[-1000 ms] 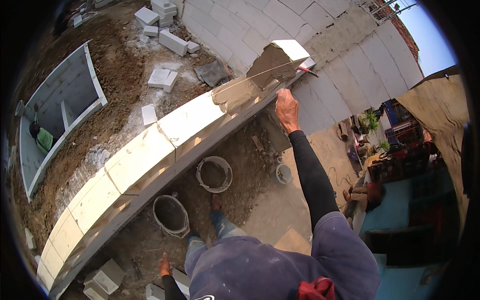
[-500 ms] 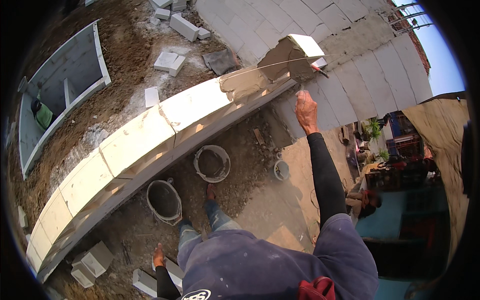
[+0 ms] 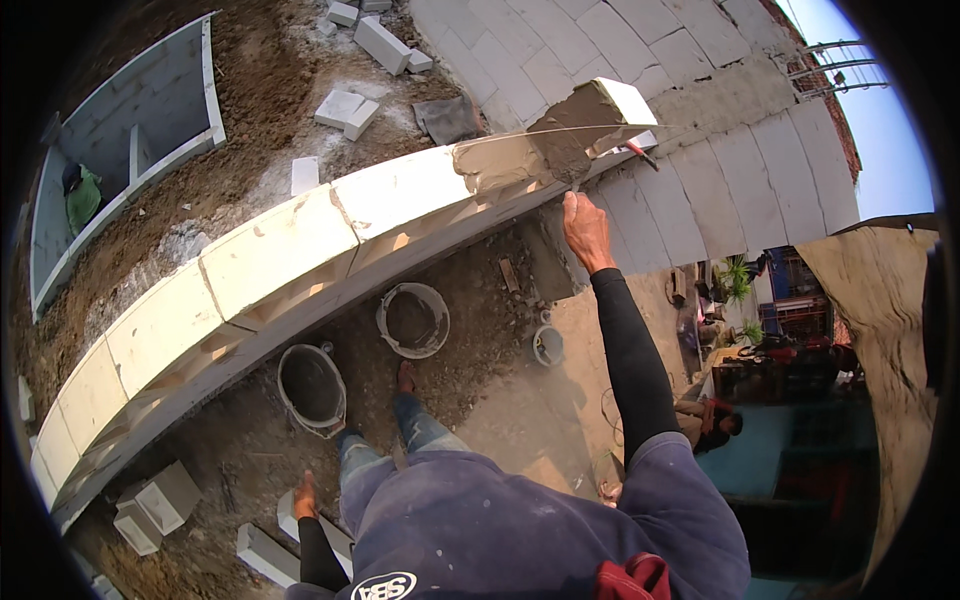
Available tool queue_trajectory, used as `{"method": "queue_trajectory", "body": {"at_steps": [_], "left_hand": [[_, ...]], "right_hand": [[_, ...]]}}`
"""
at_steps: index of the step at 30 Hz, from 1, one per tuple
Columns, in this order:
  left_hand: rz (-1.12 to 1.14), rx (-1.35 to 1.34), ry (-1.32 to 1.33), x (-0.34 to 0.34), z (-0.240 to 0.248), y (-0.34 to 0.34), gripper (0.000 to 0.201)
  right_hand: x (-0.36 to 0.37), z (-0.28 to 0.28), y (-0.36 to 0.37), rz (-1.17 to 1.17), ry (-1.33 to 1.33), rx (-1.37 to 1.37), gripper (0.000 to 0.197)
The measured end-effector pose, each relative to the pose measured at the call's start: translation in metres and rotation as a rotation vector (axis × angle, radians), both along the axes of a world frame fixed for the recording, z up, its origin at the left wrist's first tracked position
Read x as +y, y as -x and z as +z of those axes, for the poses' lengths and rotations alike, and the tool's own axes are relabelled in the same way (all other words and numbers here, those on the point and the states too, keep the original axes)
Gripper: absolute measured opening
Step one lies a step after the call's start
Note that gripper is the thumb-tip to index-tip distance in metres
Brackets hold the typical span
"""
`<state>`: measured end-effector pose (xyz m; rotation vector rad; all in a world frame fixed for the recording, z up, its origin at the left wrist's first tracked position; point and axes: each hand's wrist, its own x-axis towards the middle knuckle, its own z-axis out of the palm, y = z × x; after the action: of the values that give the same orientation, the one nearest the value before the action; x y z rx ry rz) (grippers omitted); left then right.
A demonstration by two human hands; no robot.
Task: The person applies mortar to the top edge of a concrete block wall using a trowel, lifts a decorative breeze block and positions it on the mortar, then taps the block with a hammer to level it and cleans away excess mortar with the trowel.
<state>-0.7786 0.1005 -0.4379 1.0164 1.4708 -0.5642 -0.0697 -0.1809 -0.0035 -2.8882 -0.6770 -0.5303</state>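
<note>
Mortar seemingly lies just beyond right fingers.

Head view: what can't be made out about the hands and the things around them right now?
All in the head view:
Right hand: whether it grips a tool; its own back and fingers hide the palm.
Left hand: finger posture; too small to tell.
Block wall: its left end; the dark fisheye rim cuts it off.
Leftmost bucket: what it holds; the inside is too dark.
Person in green: lower body; the pit wall hides it.
</note>
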Motion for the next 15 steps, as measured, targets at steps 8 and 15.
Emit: {"method": "queue_trajectory", "body": {"at_steps": [8, 15], "left_hand": [[0.134, 0.001, 0.007, -0.01, 0.025, 0.003, 0.091], [0.051, 0.02, 0.077, -0.022, -0.037, 0.029, 0.092]], "right_hand": [[0.011, 0.038, 0.075, -0.185, 0.161, -0.115, 0.037], [0.013, 0.059, 0.047, -0.095, 0.59, -0.054, 0.034]]}}
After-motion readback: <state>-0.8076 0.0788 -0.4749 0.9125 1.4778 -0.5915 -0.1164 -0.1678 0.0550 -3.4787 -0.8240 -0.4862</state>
